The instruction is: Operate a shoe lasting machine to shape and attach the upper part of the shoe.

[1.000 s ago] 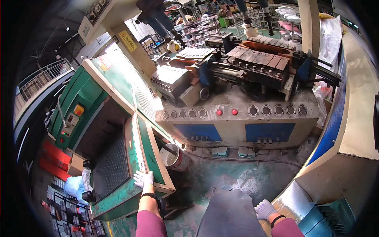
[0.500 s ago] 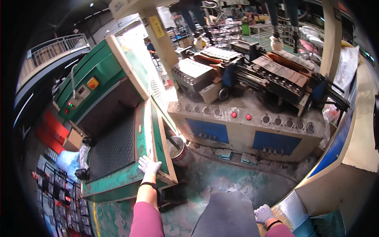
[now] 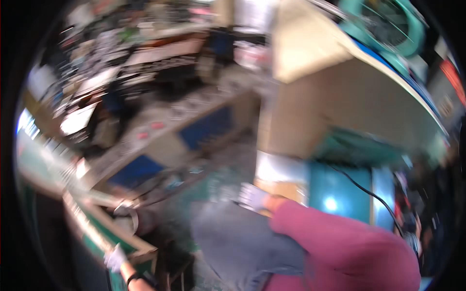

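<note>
My left hand (image 3: pixel 115 258), in a white glove, lies on the edge of the green machine frame (image 3: pixel 90 228) at the lower left. Its fingers are blurred but look laid out over the edge, with no object showing in them. Beside the dark grey cloth over my legs (image 3: pixel 242 237) is my gloved right hand (image 3: pixel 252 196), near a brown cardboard-like surface (image 3: pixel 281 188). Its fingers look stretched out and appear to hold nothing. Whether the palm touches that surface cannot be made out.
A long machine with red buttons (image 3: pixel 157 125) and blue panels (image 3: pixel 206 127) stands ahead to the left. A beige cabinet (image 3: pixel 310 102) rises at the right, with a teal fan (image 3: pixel 388 24) behind. A blue surface (image 3: pixel 340 196) with a black cable lies on my right. Left of centre stands a bucket (image 3: pixel 127 218).
My view has swung to the right, blurring the scene. The machines now sit further left, and more of the right side shows. The left hand stays on the green frame.
</note>
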`<move>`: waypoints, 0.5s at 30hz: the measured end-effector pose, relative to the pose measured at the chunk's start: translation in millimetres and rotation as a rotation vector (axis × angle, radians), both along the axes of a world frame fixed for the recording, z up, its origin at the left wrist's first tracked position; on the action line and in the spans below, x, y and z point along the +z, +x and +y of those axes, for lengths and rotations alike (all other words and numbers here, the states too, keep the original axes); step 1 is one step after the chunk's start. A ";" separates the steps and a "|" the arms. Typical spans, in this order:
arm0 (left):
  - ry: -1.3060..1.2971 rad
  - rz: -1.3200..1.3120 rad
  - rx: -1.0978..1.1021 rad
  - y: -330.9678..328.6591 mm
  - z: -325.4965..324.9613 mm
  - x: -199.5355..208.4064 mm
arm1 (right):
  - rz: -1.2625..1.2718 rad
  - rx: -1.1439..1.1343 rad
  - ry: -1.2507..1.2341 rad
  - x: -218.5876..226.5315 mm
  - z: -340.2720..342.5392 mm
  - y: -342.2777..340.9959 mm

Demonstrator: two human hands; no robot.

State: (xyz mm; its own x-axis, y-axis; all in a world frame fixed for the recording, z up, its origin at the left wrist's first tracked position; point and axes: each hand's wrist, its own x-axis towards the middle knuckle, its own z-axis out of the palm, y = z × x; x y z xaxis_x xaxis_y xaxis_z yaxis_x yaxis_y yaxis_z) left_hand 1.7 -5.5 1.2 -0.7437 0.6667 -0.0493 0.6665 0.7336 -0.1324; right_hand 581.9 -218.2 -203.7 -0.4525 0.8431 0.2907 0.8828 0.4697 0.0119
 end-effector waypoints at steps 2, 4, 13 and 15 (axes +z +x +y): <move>0.028 0.252 0.114 -68.8 6.8 -10.6 | 0.084 -0.316 -0.054 5.6 26.4 -21.4; 0.110 0.147 0.076 -78.2 21.5 -17.5 | 0.187 -0.813 -0.355 19.9 19.7 -20.2; 0.027 0.064 -0.765 49.7 -53.2 47.8 | 0.130 -0.972 -0.344 5.9 -8.8 -3.7; 0.039 0.057 -0.780 48.3 -51.7 46.7 | 0.129 -0.967 -0.350 4.5 -9.4 -3.9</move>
